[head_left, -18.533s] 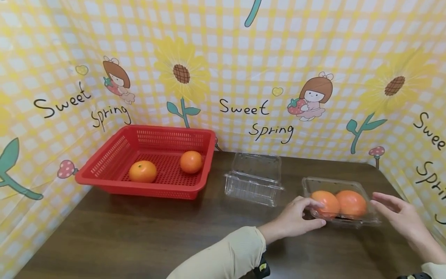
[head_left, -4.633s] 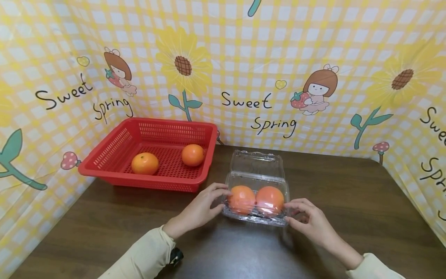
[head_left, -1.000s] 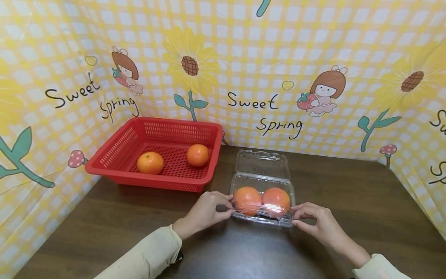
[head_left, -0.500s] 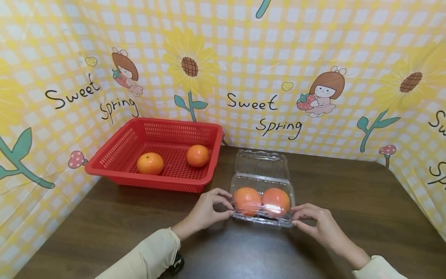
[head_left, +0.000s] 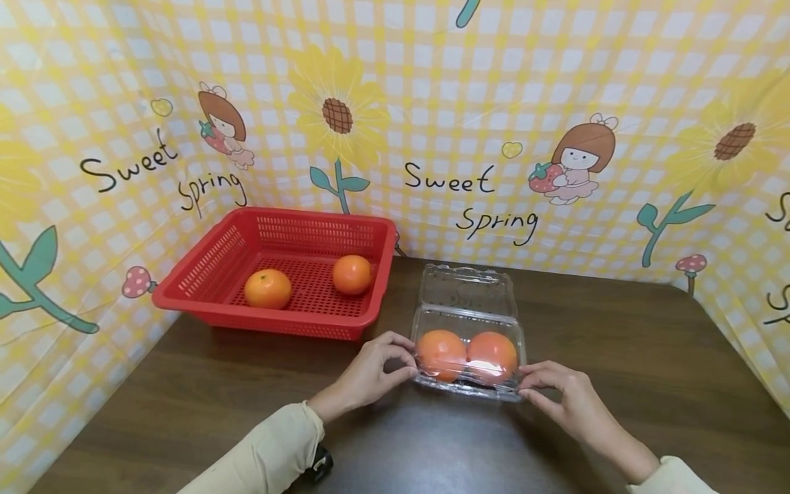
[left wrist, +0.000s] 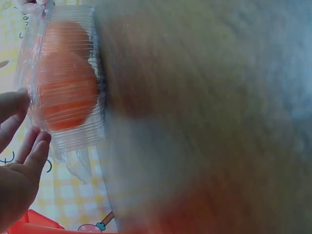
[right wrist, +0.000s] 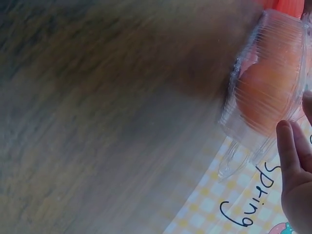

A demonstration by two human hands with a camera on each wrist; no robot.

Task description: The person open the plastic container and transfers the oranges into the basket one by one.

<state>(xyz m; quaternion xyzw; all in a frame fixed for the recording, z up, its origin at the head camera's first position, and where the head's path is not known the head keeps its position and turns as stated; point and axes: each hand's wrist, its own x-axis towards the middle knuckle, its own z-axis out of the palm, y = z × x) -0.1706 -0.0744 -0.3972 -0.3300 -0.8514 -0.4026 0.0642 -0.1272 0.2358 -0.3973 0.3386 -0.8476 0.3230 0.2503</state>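
Hands at a clear plastic container, as I observe them remotely. The left hand (head_left: 370,370) holds the near left corner of the clear plastic container (head_left: 467,390) with thumb and fingers set narrowly about the edge; the right hand (head_left: 574,401) pinches the near right corner in the same way. The container lies between the hands, over the dark brown counter (head_left: 463,446), though I cannot tell whether its whole base touches the wood. Inside it I see two oranges (head_left: 441,353) side by side. A transparent flap (head_left: 467,288) extends from its far edge; because the plastic is see-through, I cannot tell whether a further layer covers the fruit. Both wrist views show me a ribbed wall in front of the oranges, with the counter blurred beside it.

Left of the container, near but apart, stands the red basket (head_left: 262,317), whose slotted sides surround two more oranges, a front one (head_left: 268,288) and a rear one (head_left: 352,274), well apart. Behind, I note a yellow checked cloth (head_left: 382,41) printed with sunflowers and "Sweet Spring".
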